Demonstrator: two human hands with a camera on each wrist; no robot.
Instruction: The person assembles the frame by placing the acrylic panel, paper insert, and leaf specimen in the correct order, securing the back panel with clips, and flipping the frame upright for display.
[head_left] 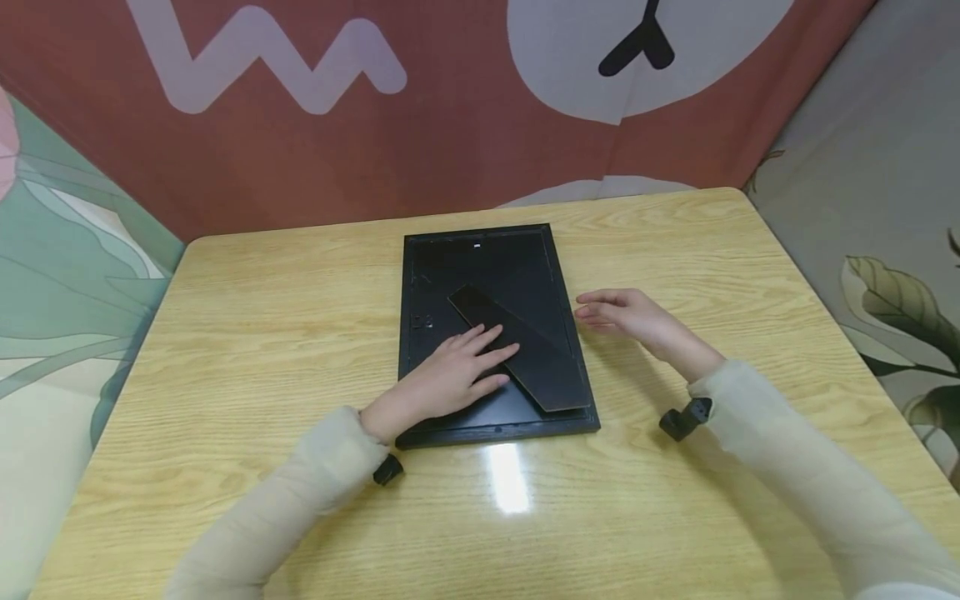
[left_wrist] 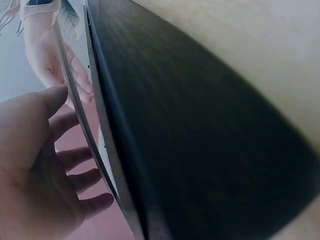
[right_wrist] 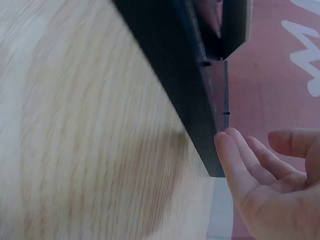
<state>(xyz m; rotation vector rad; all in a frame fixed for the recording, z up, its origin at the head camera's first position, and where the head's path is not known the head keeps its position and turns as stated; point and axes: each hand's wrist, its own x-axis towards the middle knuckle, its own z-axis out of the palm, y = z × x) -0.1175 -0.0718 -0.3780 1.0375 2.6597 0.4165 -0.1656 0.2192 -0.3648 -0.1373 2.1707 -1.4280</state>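
A black picture frame (head_left: 442, 267) lies face down on the table, its back panel upward. Its easel leg (head_left: 540, 367) slants across the back, and in the left wrist view the leg's thin edge (left_wrist: 82, 115) stands slightly off the panel. With fingers spread, my left hand (head_left: 450, 375) lies over the lower left of the back, fingertips at the leg's left edge. My right hand (head_left: 630, 317) is beside the frame's right side, fingers nearly straight and holding nothing. In the right wrist view its fingertips are close to the frame's side (right_wrist: 175, 85); whether they touch, I cannot tell.
The light wood-grain table (head_left: 262, 333) extends around the frame, with rounded far corners. A reddish printed cloth (head_left: 450, 158) hangs behind its far edge. Leaf-patterned cloths stand at the left and right. A small black device (head_left: 686, 419) is strapped at the right wrist.
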